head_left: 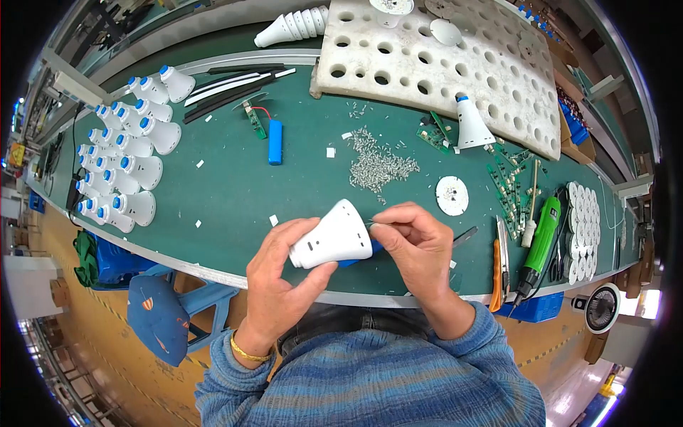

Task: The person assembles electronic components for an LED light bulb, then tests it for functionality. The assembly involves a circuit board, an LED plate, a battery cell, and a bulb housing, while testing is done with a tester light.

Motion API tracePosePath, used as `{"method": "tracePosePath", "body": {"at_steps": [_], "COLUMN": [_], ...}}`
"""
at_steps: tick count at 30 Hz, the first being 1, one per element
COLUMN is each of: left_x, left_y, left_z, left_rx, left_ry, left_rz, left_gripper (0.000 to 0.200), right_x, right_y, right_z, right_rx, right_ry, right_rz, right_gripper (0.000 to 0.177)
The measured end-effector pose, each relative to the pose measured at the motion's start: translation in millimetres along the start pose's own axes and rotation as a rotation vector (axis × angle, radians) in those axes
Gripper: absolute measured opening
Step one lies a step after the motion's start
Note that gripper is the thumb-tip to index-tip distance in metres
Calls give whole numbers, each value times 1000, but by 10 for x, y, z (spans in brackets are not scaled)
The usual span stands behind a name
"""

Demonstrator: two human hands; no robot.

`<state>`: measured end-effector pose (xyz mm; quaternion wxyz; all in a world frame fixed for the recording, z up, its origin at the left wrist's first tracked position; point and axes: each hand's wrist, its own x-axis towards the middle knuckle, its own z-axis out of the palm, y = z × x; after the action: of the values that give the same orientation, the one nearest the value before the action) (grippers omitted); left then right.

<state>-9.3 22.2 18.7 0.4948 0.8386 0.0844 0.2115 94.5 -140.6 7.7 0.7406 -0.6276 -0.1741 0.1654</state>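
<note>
My left hand (pixel 281 274) grips a white cone-shaped lamp housing (pixel 334 238), tilted, with its wide end toward the right. Fingers and thumb wrap its narrower end. At the wide rim, my right hand (pixel 416 245) is closed in a pinch; what sits between the fingertips is too small to name. A blue piece (pixel 359 260) shows partly behind the housing and the right fingers. Beyond the hands lies a pile of small metal screws or pins (pixel 380 162). A round white board (pixel 452 196) rests on the green table to the right.
White housings with blue tips (pixel 135 146) stand in rows at left. A blue battery (pixel 275 142) lies wired to a circuit board. A holed foam block (pixel 441 67) spans the back. At right are a green electric screwdriver (pixel 544 238), orange-handled tool (pixel 496 274) and stacked white discs (pixel 582 231).
</note>
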Motion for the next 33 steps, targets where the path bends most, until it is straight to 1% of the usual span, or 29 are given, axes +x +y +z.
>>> {"method": "tracePosePath", "body": {"at_steps": [2, 8, 11, 17, 26, 33], "left_x": [2, -40, -40, -29, -16, -29], "left_y": [2, -12, 3, 14, -17, -34], "left_z": [24, 82, 88, 90, 95, 106], "left_rx": [-21, -30, -26, 61, 31, 26], "left_ry": [-19, -28, 8, 18, -5, -9], "left_rz": [20, 76, 75, 138, 106, 77], "left_gripper": [49, 48, 48, 49, 48, 47], "right_x": [-7, 4, 28, 40, 51, 52], "right_y": [-66, -39, -24, -21, 6, -2], "right_z": [26, -34, -62, -63, -93, -96], "right_rx": [40, 41, 161, 214, 201, 197], "right_ry": [-64, -191, -225, -217, -232, -235], "right_rz": [94, 179, 234, 319, 286, 302], "right_gripper": [12, 13, 13, 16, 17, 18]}}
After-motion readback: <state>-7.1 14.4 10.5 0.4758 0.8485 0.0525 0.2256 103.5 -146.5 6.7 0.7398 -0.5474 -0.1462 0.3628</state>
